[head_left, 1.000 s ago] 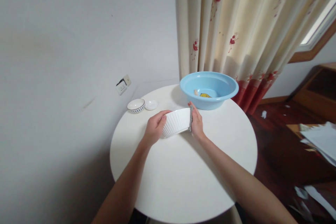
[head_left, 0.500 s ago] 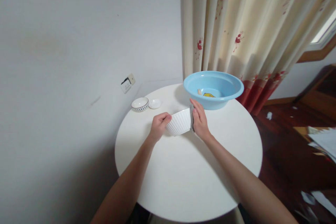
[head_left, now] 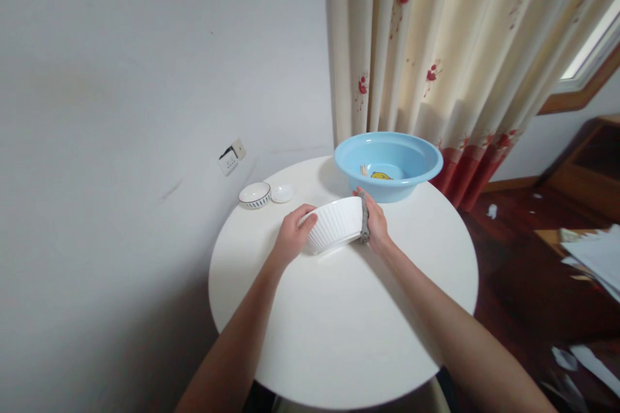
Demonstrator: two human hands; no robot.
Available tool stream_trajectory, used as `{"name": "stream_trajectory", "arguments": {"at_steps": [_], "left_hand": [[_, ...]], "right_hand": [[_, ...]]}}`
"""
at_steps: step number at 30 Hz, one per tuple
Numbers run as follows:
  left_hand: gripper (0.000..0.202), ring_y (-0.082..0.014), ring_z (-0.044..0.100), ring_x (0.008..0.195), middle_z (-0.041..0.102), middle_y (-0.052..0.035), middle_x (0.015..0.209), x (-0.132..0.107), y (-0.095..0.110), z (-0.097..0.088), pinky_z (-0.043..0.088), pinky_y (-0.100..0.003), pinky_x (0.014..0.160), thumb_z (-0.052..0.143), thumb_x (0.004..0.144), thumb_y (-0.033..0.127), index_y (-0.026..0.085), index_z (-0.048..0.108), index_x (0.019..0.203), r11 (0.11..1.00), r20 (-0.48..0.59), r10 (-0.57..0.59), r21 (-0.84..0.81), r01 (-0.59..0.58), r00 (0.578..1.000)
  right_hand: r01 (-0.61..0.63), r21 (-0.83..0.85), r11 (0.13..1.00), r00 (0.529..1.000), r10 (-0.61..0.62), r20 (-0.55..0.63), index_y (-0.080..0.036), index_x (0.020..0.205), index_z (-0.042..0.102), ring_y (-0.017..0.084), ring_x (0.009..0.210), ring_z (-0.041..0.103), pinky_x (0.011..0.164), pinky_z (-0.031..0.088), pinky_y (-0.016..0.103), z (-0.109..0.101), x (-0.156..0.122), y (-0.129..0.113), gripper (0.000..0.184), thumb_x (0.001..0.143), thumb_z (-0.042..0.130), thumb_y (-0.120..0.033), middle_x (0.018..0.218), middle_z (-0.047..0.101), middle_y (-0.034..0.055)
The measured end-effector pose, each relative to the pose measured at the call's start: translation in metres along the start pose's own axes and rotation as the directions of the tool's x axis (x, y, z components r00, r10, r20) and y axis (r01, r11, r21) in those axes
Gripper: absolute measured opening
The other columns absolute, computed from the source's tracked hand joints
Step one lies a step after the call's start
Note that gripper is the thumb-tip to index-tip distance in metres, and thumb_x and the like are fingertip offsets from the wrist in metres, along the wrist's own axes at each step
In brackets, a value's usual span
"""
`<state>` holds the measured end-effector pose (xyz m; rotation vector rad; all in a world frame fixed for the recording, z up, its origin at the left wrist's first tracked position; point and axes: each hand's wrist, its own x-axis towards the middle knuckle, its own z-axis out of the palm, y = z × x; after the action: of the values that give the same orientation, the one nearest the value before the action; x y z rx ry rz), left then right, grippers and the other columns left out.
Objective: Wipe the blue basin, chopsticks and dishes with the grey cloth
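A white ribbed bowl (head_left: 336, 226) is held tilted over the round white table (head_left: 349, 329). My left hand (head_left: 294, 232) grips its left side, thumb on the outer wall and fingers toward the rim. On the opposite side, my right hand (head_left: 375, 222) presses a grey cloth (head_left: 365, 219) against the bowl's outer wall. The cloth is bunched between palm and bowl, and part of it is hidden by the hand. The bowl's inside is mostly out of sight.
A light blue basin (head_left: 387, 187) stands at the table's back right, with a yellow picture and pale sticks inside. At the back left sit a dark-rimmed bowl (head_left: 255, 197) and a small white dish (head_left: 283, 193). Behind are a wall socket (head_left: 228, 162) and a curtain (head_left: 402, 45).
The bowl has turned so that more of its ribbed side shows. My right hand with the cloth has shifted slightly right, while my left hand keeps its grip.
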<state>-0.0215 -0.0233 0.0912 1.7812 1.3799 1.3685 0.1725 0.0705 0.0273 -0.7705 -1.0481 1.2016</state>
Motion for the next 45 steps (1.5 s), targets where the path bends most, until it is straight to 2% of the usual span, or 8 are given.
{"name": "stream_trajectory", "arguments": {"at_steps": [3,6,11,20,24,34,41,45], "left_hand": [[0.028,-0.0194,0.057,0.082,0.065,-0.0034,0.083,-0.001,0.007,-0.001,0.042,-0.028,0.075,0.057,0.089,0.043,0.016,0.064,0.089,0.998,0.011,0.018,-0.052,-0.018,1.000],[0.027,-0.0179,0.055,0.075,0.063,-0.0027,0.078,-0.002,0.000,-0.002,0.041,-0.027,0.070,0.061,0.087,0.043,0.015,0.064,0.086,0.990,0.016,-0.012,-0.139,0.014,1.000],[0.029,-0.0160,0.049,0.065,0.057,-0.0013,0.070,0.001,-0.022,-0.004,0.036,-0.027,0.063,0.065,0.081,0.044,0.016,0.062,0.080,0.942,0.030,-0.085,-0.323,0.090,0.996],[0.030,-0.0147,0.042,0.064,0.047,0.0003,0.065,0.005,-0.034,0.011,0.034,-0.028,0.063,0.064,0.077,0.042,0.019,0.047,0.067,0.852,0.050,-0.057,-0.517,0.075,0.997],[0.043,-0.0126,0.032,0.056,0.034,0.0039,0.058,0.007,-0.039,0.011,0.027,-0.027,0.056,0.058,0.082,0.054,0.020,0.040,0.063,0.904,0.030,-0.039,-0.426,0.048,0.999],[0.034,-0.0151,0.045,0.065,0.050,0.0003,0.067,0.004,-0.008,0.001,0.033,-0.027,0.060,0.053,0.089,0.047,0.016,0.059,0.076,0.995,0.043,0.011,-0.095,-0.006,0.999],[0.040,-0.0126,0.036,0.060,0.041,0.0022,0.060,0.006,-0.028,0.008,0.028,-0.026,0.057,0.062,0.082,0.049,0.017,0.049,0.061,0.969,-0.016,-0.065,-0.241,0.059,0.998],[0.040,-0.0114,0.031,0.057,0.035,0.0033,0.057,0.006,-0.038,0.007,0.024,-0.026,0.055,0.064,0.079,0.044,0.018,0.044,0.057,0.925,-0.004,-0.104,-0.369,0.095,0.995]], "right_hand": [[0.229,-0.184,0.956,0.973,-0.218,0.079,-0.019,0.135,0.059,0.023,0.131,0.052,0.115,0.033,0.046,0.005,-0.013,-0.012,0.052,0.097,0.039,-0.049,0.137,0.061,0.0087],[0.547,-0.433,0.716,0.837,-0.446,0.318,-0.024,0.143,0.051,0.022,0.142,0.038,0.121,0.023,0.048,0.016,-0.034,-0.034,0.047,0.101,0.034,-0.037,0.149,0.049,0.0055],[0.733,-0.554,0.396,0.680,-0.453,0.576,-0.032,0.145,0.048,0.023,0.146,0.030,0.123,0.012,0.054,0.029,-0.052,-0.060,0.047,0.098,0.041,-0.026,0.152,0.045,0.0002],[0.258,-0.156,0.953,0.965,-0.248,0.081,-0.020,0.132,0.061,0.022,0.132,0.050,0.117,0.031,0.045,-0.008,-0.002,-0.017,0.048,0.097,0.042,-0.047,0.140,0.059,0.0077],[0.018,0.039,0.999,1.000,-0.017,-0.025,-0.020,0.125,0.066,0.025,0.128,0.055,0.113,0.035,0.047,-0.012,0.005,-0.003,0.051,0.090,0.052,-0.053,0.132,0.065,0.0071],[0.220,-0.218,0.951,0.975,-0.223,0.012,-0.016,0.133,0.059,0.022,0.130,0.051,0.116,0.032,0.046,0.002,-0.010,-0.015,0.051,0.098,0.037,-0.045,0.137,0.060,0.0109],[0.688,-0.633,0.356,0.721,-0.433,0.541,-0.028,0.144,0.049,0.025,0.147,0.027,0.122,0.010,0.054,0.037,-0.062,-0.068,0.044,0.100,0.042,-0.029,0.151,0.046,0.0039],[0.657,-0.635,0.407,0.751,-0.435,0.498,-0.027,0.143,0.050,0.023,0.146,0.030,0.122,0.012,0.052,0.033,-0.054,-0.066,0.044,0.102,0.036,-0.030,0.149,0.048,0.0036]]}}
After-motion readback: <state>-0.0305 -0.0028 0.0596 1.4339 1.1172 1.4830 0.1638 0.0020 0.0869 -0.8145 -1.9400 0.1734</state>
